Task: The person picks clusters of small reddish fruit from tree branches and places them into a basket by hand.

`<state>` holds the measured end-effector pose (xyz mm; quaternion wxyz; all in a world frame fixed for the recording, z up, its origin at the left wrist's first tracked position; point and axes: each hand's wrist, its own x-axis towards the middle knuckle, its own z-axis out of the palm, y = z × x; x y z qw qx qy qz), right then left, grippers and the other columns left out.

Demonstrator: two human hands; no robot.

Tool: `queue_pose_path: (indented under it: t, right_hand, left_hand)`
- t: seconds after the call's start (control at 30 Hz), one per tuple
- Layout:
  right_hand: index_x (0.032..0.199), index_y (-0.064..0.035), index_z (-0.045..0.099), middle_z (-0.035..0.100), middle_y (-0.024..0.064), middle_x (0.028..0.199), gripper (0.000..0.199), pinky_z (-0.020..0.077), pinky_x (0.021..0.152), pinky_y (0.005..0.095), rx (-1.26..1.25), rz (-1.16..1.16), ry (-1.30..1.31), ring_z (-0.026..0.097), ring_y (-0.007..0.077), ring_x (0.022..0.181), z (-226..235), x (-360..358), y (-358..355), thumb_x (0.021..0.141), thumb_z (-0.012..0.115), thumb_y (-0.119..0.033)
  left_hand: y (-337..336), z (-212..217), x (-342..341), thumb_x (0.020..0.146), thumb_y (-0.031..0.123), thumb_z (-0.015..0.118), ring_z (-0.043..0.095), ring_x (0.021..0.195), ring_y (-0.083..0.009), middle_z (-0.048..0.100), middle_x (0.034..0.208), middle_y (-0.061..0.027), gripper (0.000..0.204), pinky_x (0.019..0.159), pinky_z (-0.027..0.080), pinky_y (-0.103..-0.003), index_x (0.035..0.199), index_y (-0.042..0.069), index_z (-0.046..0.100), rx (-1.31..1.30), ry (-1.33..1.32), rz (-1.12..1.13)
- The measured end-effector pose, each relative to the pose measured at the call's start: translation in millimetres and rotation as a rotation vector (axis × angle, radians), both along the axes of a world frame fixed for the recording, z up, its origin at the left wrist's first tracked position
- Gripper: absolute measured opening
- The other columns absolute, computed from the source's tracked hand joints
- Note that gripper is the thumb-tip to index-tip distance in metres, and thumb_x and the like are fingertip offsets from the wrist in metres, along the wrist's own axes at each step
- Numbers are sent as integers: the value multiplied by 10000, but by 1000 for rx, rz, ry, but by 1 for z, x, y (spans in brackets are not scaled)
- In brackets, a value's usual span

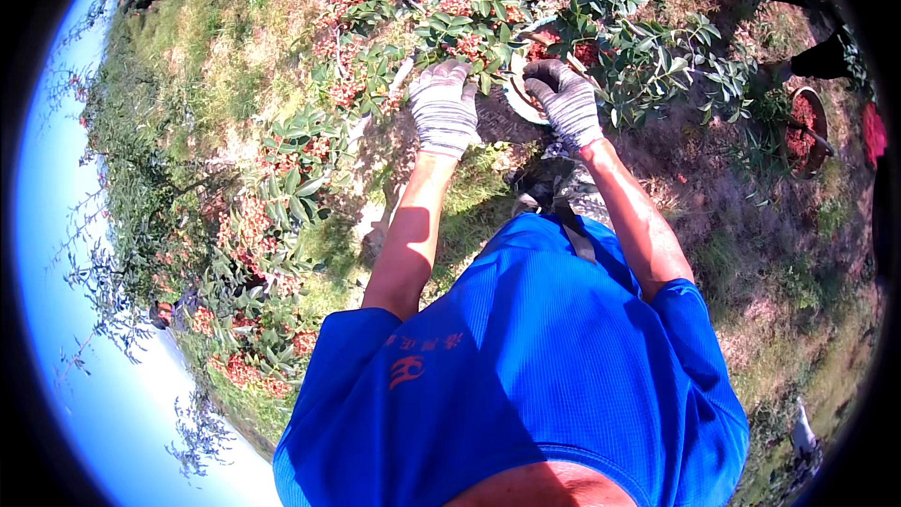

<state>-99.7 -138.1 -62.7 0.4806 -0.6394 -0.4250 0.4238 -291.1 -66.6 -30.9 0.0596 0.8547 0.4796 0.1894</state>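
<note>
My left hand (444, 110), in a striped knit glove with dark fingers, is at a leafy branch, just below red berry clusters (466, 45). Its fingers are curled in among the leaves, and what they grip is hidden. My right hand (565, 103), gloved alike, is bent over the near side of a pale-rimmed bucket (517, 92). Those fingers are curled together, and I cannot make out anything between them. Red berries (542, 49) lie in the bucket, partly covered by green leaves (648, 56).
More berry-laden branches (249, 230) spread down the left side. A second bucket (823, 122) of red berries stands on the ground at right. Beyond it, at the upper right, are a person's dark-clad legs (815, 58). Grass and bare soil cover the slope.
</note>
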Motion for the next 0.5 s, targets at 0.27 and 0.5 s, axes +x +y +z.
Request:
queue_pose_path:
  t: [0.27, 0.5]
  right_hand:
    - [1282, -73, 570, 639, 189, 1202, 532, 482, 969, 379, 91, 210, -236, 624, 330, 1102, 2, -28, 91, 779, 721, -154]
    - [1216, -7, 612, 681, 180, 1120, 470, 522, 898, 342, 24, 429, -376, 677, 268, 1008, 7, -28, 106, 792, 757, -146]
  left_hand:
    - [1, -12, -11, 846, 217, 712, 647, 712, -201, 698, 797, -118, 339, 707, 509, -326, 1128, 34, 665, -591, -367, 393]
    - [12, -53, 7, 747, 44, 786, 601, 795, -148, 668, 892, -75, 311, 742, 506, -293, 1002, -21, 621, -657, -839, 571]
